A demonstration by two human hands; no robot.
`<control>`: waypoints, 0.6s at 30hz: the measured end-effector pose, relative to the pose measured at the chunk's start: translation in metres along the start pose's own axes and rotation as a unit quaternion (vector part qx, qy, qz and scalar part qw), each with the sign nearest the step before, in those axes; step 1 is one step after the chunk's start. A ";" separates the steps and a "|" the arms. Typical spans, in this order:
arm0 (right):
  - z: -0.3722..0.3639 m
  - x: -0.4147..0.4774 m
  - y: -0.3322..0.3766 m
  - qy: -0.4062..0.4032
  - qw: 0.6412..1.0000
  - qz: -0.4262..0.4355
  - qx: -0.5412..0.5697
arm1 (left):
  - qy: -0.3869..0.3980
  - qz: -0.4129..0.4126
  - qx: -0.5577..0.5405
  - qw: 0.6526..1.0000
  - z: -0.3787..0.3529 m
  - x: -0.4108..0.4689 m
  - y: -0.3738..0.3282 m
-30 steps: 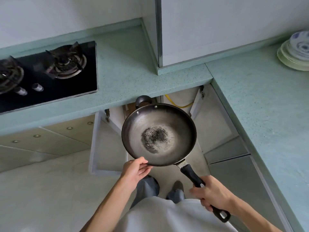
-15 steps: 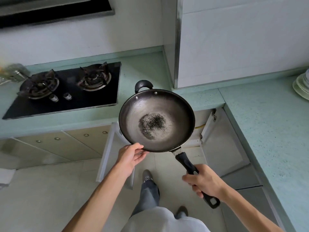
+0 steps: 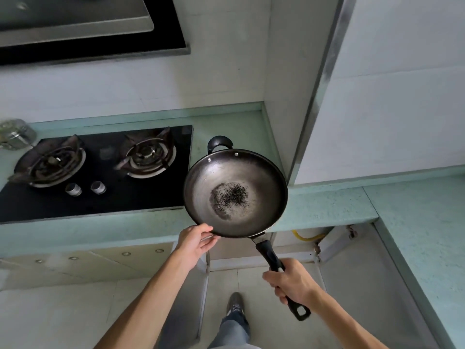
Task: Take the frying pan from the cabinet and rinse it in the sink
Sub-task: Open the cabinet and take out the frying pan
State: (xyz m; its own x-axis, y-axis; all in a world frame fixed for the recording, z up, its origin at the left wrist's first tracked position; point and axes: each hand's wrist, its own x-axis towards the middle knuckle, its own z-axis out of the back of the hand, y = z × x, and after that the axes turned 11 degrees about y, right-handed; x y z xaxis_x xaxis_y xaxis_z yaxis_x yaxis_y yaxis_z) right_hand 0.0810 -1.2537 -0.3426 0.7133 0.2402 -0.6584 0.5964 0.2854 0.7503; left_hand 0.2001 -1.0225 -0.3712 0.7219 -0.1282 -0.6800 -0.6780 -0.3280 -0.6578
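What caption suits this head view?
Right hand grips the frying pan by its handle, left hand holds the rim, near the hob.

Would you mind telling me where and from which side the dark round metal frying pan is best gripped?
Take the dark round metal frying pan by its long black handle, from the near right: it juts out toward the person, where the right hand wraps it. The left hand steadies the rim.

We see a home kitchen: gas hob (image 3: 100, 172) set in a green countertop (image 3: 327, 205), range hood (image 3: 88, 28), open base cabinet (image 3: 302, 248).
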 end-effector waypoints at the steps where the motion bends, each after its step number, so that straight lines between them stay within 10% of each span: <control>1: 0.003 0.013 0.007 -0.003 1.000 -0.002 0.003 | -0.001 0.003 -0.001 1.000 0.000 0.013 -0.009; 18: 0.037 0.127 0.052 -0.030 0.999 -0.017 -0.031 | 0.054 0.073 0.019 0.996 -0.008 0.138 -0.082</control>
State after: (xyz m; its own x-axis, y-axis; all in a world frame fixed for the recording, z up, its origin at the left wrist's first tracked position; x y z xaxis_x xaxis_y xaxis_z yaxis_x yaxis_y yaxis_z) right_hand 0.2165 -1.2430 -0.3853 0.7150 0.1740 -0.6771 0.5978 0.3501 0.7212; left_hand 0.3568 -1.0208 -0.4087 0.6240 -0.2726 -0.7323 -0.7805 -0.2622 -0.5674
